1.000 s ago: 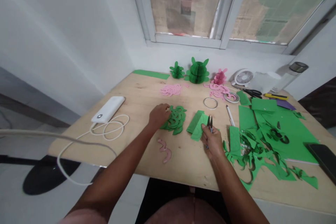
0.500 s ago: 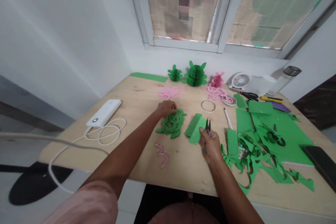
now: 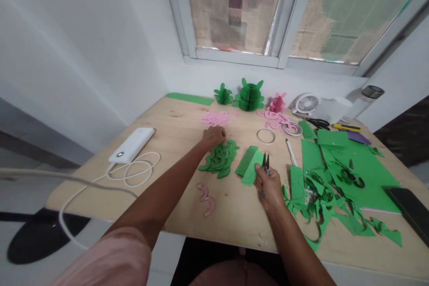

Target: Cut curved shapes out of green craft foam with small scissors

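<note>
1. White walls and a sliding window (image 3: 234, 22) enclose the wooden desk (image 3: 241, 219) that I watch from afar through the head camera.
2. Along the back edge I see two green paper figures (image 3: 249, 98) and a pink paper figure (image 3: 277, 103), with a small white fan (image 3: 306, 103) and a bottle (image 3: 365, 103) toward the right back corner.
3. I find the left hand (image 3: 214, 136) at the far side of a pile of green curved cut-outs (image 3: 219, 161), around the desk's middle; its fingers are bent, and I cannot tell whether they pinch a piece.
4. I see the right hand (image 3: 269, 184) grasping small scissors (image 3: 266, 161), blades directed at the back edge, its thumb on the corner of a folded green paper (image 3: 250, 167) that lies just right of the pile.
5. Nearer the front edge, I make out a pink wavy cut-out (image 3: 207, 200); a heap of pink pieces (image 3: 215, 119) sits farther back.
6. Toward the right edge I have a white pen (image 3: 291, 152), green scraps (image 3: 318, 196), a large green sheet (image 3: 378, 178) and a dark phone (image 3: 407, 212).
7. Near the left edge I see a white power bank (image 3: 133, 145).
</note>
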The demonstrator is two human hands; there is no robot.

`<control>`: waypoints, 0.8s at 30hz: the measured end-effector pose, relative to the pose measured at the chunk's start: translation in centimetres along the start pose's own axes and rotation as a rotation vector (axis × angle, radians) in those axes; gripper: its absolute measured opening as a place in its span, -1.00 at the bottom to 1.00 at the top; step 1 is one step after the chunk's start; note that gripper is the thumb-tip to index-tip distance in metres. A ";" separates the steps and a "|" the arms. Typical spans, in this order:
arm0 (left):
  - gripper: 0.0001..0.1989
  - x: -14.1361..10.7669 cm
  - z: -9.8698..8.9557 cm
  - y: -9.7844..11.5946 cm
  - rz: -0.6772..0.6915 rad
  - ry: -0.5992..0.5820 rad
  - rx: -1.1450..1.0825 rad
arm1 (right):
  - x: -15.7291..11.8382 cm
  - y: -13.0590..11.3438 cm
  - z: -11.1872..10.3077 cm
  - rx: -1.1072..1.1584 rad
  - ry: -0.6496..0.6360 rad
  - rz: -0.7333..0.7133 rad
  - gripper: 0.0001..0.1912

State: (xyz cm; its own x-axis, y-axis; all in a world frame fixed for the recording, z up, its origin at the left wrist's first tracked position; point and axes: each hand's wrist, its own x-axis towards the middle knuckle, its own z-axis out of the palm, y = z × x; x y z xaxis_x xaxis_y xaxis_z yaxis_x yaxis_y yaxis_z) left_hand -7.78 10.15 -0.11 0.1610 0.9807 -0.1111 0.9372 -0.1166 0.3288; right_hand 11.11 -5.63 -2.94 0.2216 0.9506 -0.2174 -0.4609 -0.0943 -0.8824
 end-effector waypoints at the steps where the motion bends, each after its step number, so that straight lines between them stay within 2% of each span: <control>1: -0.82 0.0 0.0 0.1 0.015 -0.002 -0.011 | 0.0 0.0 0.0 -0.001 -0.001 -0.003 -0.50; 7: -0.89 0.4 0.3 0.9 0.096 -0.050 -0.103 | 0.0 -0.1 0.1 0.011 -0.002 -0.009 -0.50; 15: -0.96 0.9 0.1 0.3 0.127 -0.069 -0.363 | -0.1 -0.1 0.0 0.017 -0.007 -0.003 -0.51; 20: -0.93 -0.3 -0.4 0.7 0.098 -0.021 -0.564 | -0.1 -0.2 0.1 0.028 -0.011 0.005 -0.51; 24: -0.91 -2.3 -0.4 0.6 0.023 0.062 -0.685 | 0.1 0.0 -0.1 0.026 -0.014 -0.004 -0.51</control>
State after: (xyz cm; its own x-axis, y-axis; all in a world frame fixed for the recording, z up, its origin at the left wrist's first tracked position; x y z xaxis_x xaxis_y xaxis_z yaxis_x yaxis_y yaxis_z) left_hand -7.77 7.87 0.74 0.1413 0.9887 -0.0501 0.5231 -0.0316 0.8517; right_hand 11.17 -5.60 -3.03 0.2112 0.9551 -0.2079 -0.4821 -0.0832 -0.8722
